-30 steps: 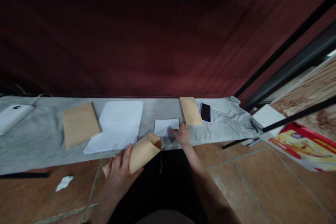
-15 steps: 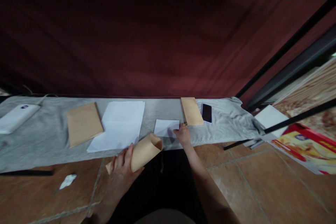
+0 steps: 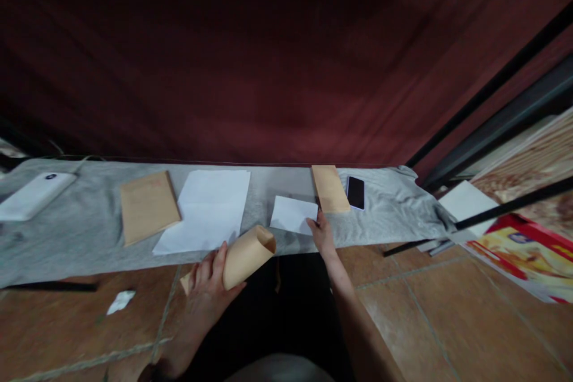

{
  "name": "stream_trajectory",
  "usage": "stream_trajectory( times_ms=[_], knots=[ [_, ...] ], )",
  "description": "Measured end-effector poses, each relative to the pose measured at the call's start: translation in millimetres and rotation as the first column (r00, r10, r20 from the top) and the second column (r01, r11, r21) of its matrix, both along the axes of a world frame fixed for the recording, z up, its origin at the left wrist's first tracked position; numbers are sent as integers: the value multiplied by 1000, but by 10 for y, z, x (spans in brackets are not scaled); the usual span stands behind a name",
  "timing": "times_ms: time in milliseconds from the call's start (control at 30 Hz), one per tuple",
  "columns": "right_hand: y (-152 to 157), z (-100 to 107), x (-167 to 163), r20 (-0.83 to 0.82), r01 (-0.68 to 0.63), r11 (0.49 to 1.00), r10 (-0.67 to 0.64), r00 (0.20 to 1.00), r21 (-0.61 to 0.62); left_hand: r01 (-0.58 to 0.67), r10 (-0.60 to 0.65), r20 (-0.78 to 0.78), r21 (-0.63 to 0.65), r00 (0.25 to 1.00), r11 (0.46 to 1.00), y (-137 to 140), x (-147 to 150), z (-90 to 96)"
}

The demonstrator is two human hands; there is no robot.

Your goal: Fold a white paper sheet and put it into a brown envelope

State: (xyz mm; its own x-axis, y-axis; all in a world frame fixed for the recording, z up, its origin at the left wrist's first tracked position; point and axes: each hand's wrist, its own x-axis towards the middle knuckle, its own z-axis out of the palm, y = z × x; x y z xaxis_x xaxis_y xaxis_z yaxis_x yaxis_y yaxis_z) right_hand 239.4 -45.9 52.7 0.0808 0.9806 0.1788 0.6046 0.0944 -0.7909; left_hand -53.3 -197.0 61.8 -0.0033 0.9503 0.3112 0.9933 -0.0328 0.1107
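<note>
My left hand is closed around a tan paper envelope, which bulges open at its right end, just off the front edge of the table. With thumb and fingers, my right hand pinches the right edge of a small folded white paper over the grey cloth. Left of that paper, larger white sheets lie flat. A brown envelope overlaps their left side. Just beyond my right hand lies a narrower tan envelope.
A dark-screened phone lies right of the narrow envelope. At the far left is a white device with a cable. Grey cloth covers the long table. A red and yellow box and black metal bars stand at right. White scrap lies on the tiled floor.
My right hand has lifted and tilted the small white paper, shifting it slightly right. My left hand keeps its hold on the tan envelope. The view has moved slightly.
</note>
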Motion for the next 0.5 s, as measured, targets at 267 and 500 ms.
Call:
stream_trajectory(
  times_ms=[267,500],
  knots=[
    [-417,287,134,-340,-151,989,142,929,1,16,-15,24,-27,1000,1000,12,-3,-77],
    [-521,438,229,-69,-291,953,286,956,-85,43,-43,-13,-8,999,999,5,27,-65]
  ],
)
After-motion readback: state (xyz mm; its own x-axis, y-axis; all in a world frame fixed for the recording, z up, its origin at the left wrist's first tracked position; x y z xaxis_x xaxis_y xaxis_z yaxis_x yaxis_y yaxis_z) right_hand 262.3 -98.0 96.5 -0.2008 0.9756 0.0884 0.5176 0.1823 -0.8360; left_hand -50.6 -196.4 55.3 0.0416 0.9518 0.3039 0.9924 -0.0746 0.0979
